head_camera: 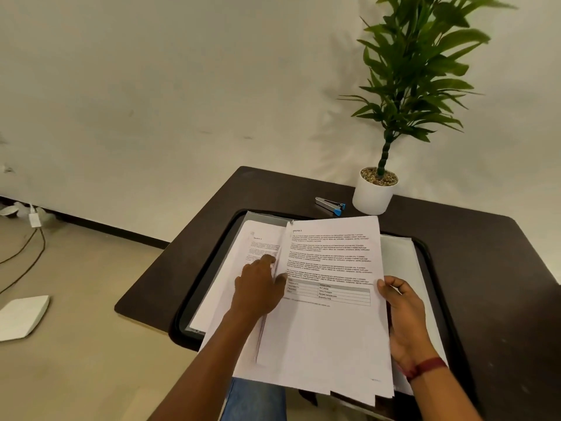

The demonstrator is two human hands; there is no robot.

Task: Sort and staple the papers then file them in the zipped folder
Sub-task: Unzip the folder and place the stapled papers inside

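Note:
A stack of printed papers (331,329) lies over an open black zipped folder (437,268) on the dark table. My right hand (403,320) grips the stack's right edge, thumb on the top sheet. My left hand (259,291) is at the stack's left edge, its fingertips tucked under the lifted sheets. Another printed sheet (255,247) lies flat to the left inside the folder. A silver stapler with blue ends (330,204) rests on the table beyond the folder, apart from both hands.
A white pot with a tall green plant (375,191) stands at the table's back, beside the stapler. The table's left edge (170,256) drops to the floor, where a white box (22,317) and cables (33,238) lie.

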